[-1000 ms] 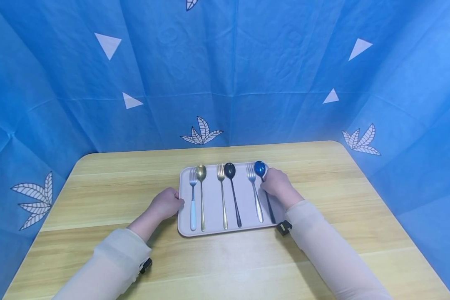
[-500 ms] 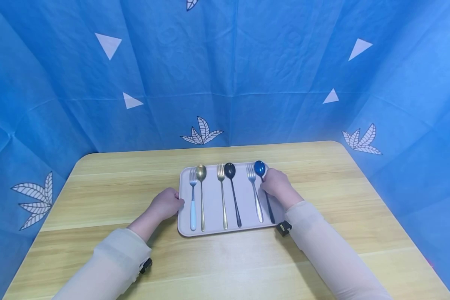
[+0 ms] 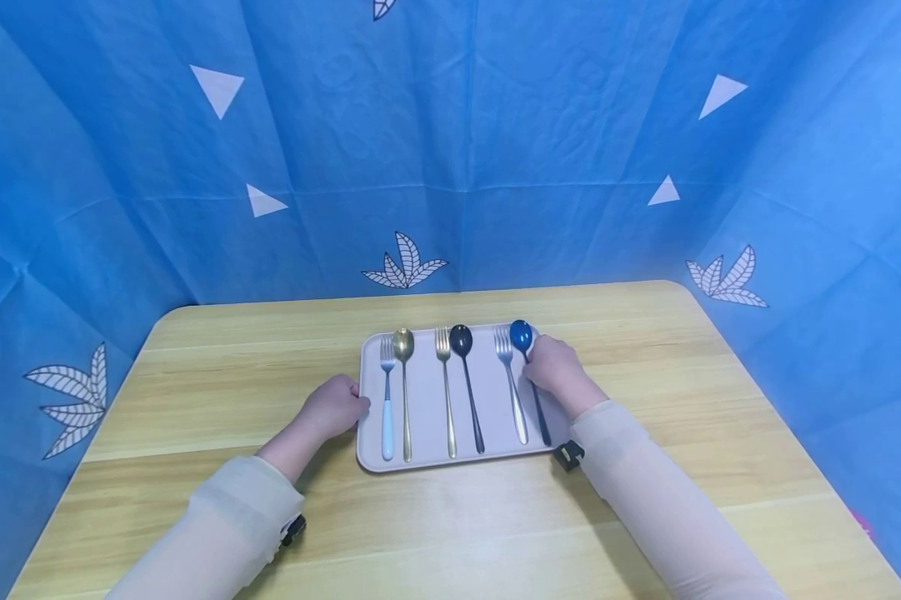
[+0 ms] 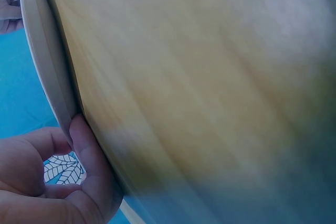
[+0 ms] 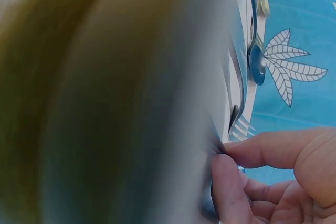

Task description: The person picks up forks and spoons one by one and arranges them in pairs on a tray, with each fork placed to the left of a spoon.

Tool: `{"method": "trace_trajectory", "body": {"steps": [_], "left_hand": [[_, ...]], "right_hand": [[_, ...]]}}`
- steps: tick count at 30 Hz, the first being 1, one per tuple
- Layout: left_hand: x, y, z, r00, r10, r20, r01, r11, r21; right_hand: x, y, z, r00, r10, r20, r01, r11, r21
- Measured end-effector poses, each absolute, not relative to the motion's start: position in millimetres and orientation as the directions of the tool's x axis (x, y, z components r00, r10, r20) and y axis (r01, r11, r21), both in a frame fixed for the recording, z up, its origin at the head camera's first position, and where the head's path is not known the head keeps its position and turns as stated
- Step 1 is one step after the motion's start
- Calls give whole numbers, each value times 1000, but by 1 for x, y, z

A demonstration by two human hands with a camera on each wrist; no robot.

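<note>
A pale pinkish tray [image 3: 423, 417] lies on the wooden table, bearing a row of forks and spoons. My left hand [image 3: 333, 407] pinches its left rim between thumb and fingers, plain in the left wrist view. At the tray's right end my right hand [image 3: 555, 367] pinches the dark handle of a blue spoon [image 3: 521, 335] just below its bowl. Left of it lies a silver fork [image 3: 504, 350], then a black spoon [image 3: 461, 340] and a gold fork [image 3: 446, 367]. A gold spoon [image 3: 402, 344] and a fork with a light blue handle [image 3: 387, 429] lie nearest my left hand.
The wooden table [image 3: 450, 533] extends around the tray on all sides. Behind it hangs a blue curtain [image 3: 540, 167] with white triangles and leaf prints. A small pink patch [image 3: 861, 522] shows at the table's right edge.
Both hands, the tray and the cutlery hold almost still. The view has shifted very slightly, and a pink patch has come into sight at the table's right edge.
</note>
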State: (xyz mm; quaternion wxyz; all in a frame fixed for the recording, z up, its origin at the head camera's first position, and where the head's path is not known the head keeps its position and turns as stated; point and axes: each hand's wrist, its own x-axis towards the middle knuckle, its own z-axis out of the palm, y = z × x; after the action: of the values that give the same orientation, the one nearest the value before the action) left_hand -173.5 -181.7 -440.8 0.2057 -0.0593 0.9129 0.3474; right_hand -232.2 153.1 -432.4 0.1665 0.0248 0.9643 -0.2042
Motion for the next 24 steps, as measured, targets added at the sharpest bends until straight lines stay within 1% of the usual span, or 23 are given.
{"method": "trace_trajectory", "body": {"steps": [14, 24], "left_hand": [[-174, -182, -442, -910, 42, -412, -247, 743, 622], [-174, -183, -442, -907, 45, -418, -247, 748, 616]], "right_hand": [[-230, 152, -432, -948, -11, -318, 124, 908, -401], [-230, 152, -432, -953, -24, -301, 102, 912, -397]]}}
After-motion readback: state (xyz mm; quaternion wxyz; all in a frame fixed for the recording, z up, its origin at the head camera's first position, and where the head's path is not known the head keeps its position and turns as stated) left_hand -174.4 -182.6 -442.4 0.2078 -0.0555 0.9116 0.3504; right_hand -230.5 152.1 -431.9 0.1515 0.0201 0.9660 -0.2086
